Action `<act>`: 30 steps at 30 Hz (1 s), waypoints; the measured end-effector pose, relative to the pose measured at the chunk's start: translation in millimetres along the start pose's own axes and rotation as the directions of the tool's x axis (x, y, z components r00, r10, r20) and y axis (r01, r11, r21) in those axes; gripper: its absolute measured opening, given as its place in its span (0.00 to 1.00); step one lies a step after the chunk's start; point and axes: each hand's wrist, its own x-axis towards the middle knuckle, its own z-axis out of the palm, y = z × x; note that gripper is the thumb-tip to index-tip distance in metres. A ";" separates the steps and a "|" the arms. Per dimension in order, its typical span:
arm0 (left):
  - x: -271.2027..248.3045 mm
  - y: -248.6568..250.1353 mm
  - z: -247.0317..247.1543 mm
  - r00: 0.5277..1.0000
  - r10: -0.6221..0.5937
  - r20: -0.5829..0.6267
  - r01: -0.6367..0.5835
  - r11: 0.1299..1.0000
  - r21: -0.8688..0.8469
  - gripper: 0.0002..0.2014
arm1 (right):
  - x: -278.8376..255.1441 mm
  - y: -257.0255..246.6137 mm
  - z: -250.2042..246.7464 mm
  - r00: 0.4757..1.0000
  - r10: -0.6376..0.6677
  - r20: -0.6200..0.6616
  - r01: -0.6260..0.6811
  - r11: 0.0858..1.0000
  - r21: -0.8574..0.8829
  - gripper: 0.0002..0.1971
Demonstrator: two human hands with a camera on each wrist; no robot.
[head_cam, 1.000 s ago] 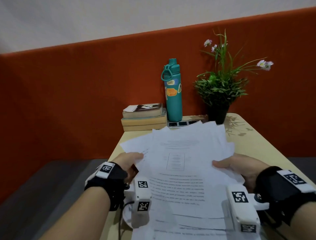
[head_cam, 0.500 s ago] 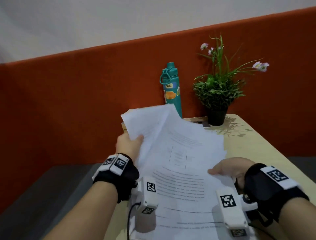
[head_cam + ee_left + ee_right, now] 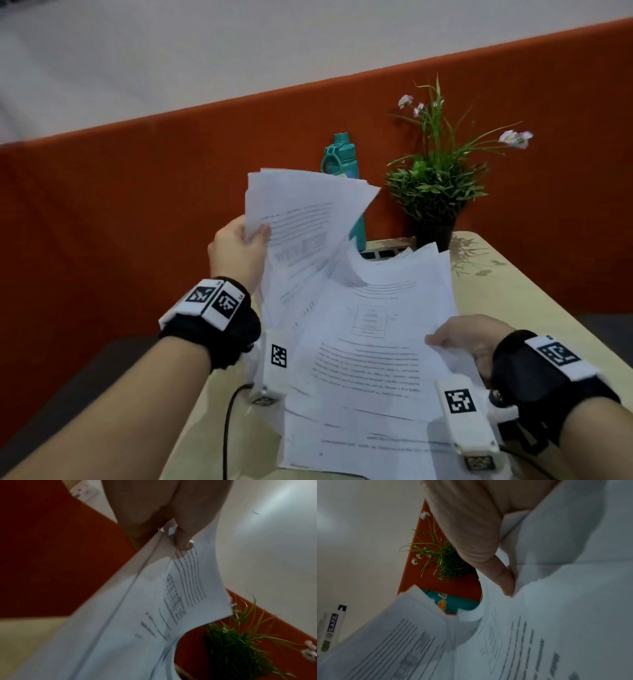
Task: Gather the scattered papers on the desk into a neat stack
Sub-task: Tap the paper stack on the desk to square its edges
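Note:
A loose bundle of white printed papers (image 3: 370,335) is held over the pale desk (image 3: 513,294). My left hand (image 3: 239,250) pinches the bundle's left edge and lifts it high, so the sheets (image 3: 154,601) curl upward there. At the bundle's right edge my right hand (image 3: 459,339) grips the papers (image 3: 539,628) low, near the desk, with the thumb on top. The near ends of the sheets fan out unevenly toward me.
A teal water bottle (image 3: 342,161) and a potted plant (image 3: 435,192) with pink flowers stand at the desk's far edge against an orange partition (image 3: 137,222). A small keypad-like device (image 3: 387,251) lies behind the papers. Cables run from the wrist cameras.
My left hand has raised the left side of the papers from desk level to high in the air, hiding the books. The right hand has stayed low at the right edge.

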 end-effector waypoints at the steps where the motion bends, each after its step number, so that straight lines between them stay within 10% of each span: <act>1: 3.4 7.6 -5.3 0.998 0.053 -0.026 -0.052 0.998 0.022 0.09 | -1.8 0.0 -1.2 1.000 -0.005 -0.012 0.005 1.000 -0.001 0.18; 5: 38.1 61.3 -46.0 0.934 0.331 -0.138 -0.305 0.935 0.179 0.12 | -19.6 -3.4 -8.4 1.000 0.020 -0.019 -0.020 0.999 0.026 0.14; 10: 78.3 111.0 -82.3 0.929 0.287 -0.232 -0.275 0.958 0.084 0.20 | -15.9 0.1 -6.7 1.000 0.004 0.017 -0.006 0.992 0.127 0.11; 15: 42.2 46.8 -20.3 0.969 0.058 0.241 -0.119 0.962 0.248 0.11 | -16.9 1.3 -3.3 0.999 0.003 0.046 -0.016 0.957 0.289 0.04; 21: -19.4 -53.6 63.1 0.760 -0.306 0.574 0.053 0.909 0.414 0.17 | -16.2 0.1 -6.3 0.999 0.013 0.046 -0.029 0.931 0.363 0.14; 26: -27.3 -66.5 71.2 0.657 -0.611 0.443 0.133 0.672 0.729 0.45 | -15.7 -10.0 -9.1 0.994 -0.045 0.101 0.021 0.974 0.224 0.37; 28: -30.2 -59.1 66.0 0.651 -0.610 0.452 0.135 0.679 0.722 0.39 | -6.1 -8.9 -7.7 0.989 -0.024 0.148 -0.002 0.985 0.174 0.32; 30: -25.3 -56.4 70.0 0.506 -0.654 0.562 0.285 0.742 0.607 0.30 | 5.9 -8.8 -1.7 0.971 -0.030 0.236 -0.001 0.991 0.131 0.29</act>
